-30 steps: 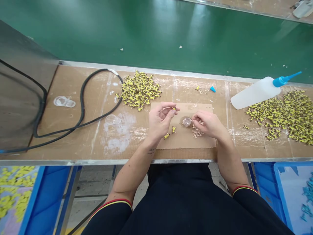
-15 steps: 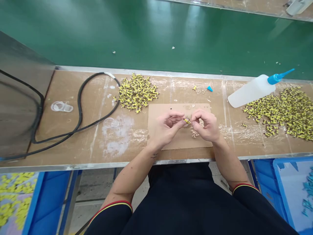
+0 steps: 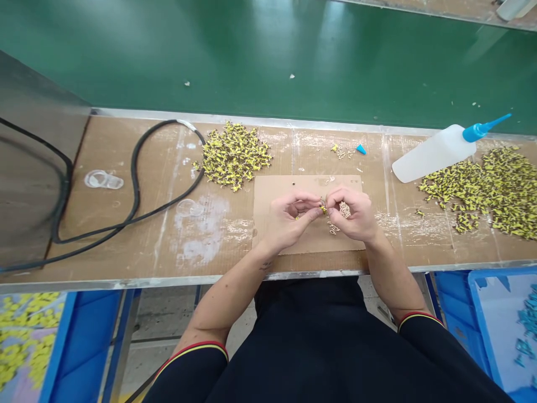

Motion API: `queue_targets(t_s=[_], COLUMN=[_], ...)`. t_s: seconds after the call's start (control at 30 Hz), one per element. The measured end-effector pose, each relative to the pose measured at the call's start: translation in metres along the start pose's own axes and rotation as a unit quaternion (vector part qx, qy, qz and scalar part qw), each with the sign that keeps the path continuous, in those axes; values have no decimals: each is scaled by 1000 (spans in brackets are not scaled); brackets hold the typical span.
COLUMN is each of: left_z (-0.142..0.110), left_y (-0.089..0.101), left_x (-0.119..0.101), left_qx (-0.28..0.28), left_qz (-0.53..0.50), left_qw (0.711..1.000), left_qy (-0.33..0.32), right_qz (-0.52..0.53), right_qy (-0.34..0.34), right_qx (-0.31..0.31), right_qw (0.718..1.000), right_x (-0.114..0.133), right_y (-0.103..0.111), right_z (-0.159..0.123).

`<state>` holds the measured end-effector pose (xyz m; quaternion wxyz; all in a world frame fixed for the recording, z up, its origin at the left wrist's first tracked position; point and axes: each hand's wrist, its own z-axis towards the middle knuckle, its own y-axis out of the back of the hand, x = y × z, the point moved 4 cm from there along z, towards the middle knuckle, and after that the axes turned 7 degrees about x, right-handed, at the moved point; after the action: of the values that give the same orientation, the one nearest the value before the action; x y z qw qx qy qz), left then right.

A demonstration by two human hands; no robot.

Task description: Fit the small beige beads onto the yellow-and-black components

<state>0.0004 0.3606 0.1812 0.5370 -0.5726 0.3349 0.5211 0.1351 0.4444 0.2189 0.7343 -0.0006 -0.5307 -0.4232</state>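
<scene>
The left hand [image 3: 289, 216] and right hand [image 3: 350, 214] meet at the fingertips, pinching a small yellow part [image 3: 323, 209] above a cardboard sheet [image 3: 272, 196], while much remains: a large heap [image 3: 232, 157] of similar parts lies at 10 o'clock and another large heap [image 3: 482, 193] at 3 o'clock on the tabletop [image 3: 168, 246].

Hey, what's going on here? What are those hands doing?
A person at a workbench has their left hand and right hand together above a cardboard sheet. A tiny yellow piece sits where their fingers meet. Small pale bits lie by the right hand. Yellow heaps lie on both sides, and a white bottle with a blue nozzle lies on the bench.
</scene>
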Motion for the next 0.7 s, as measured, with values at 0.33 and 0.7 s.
queue_targets(t_s=[0.33, 0.7], left_z=[-1, -2], left_y=[-1, 1], left_x=[-3, -4], left_qx=[-7, -19], left_qz=[87, 113], left_qw=[995, 991], left_qy=[-43, -68], right_qz=[-23, 28], right_qy=[-33, -55], right_qx=[11, 5], right_qw=[999, 998], right_x=[-1, -3], right_y=[-1, -1], right_z=[1, 1])
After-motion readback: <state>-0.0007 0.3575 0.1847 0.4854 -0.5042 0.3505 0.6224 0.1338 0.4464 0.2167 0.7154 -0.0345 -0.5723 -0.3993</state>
